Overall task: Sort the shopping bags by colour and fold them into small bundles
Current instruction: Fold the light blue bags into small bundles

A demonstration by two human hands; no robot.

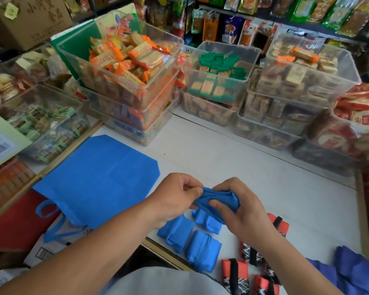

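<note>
Above the white counter (pixel 254 171) both hands hold a small bundle of blue bag fabric (pixel 216 200). My left hand (pixel 176 195) pinches its left end, and my right hand (pixel 241 209) grips its right side with the thumb underneath. Directly below lie three folded blue bundles (pixel 198 241). To their right sit several red-orange bundles with black straps (pixel 258 271), partly hidden by my right forearm. A flat unfolded blue bag (pixel 98 179) lies at the left, its handles hanging over the counter edge.
Clear plastic bins of snack packets (pixel 126 69) line the back and right of the counter. A red bag (pixel 15 226) lies at the lower left under the blue one. Dark blue fabric (pixel 354 271) is heaped at the bottom right.
</note>
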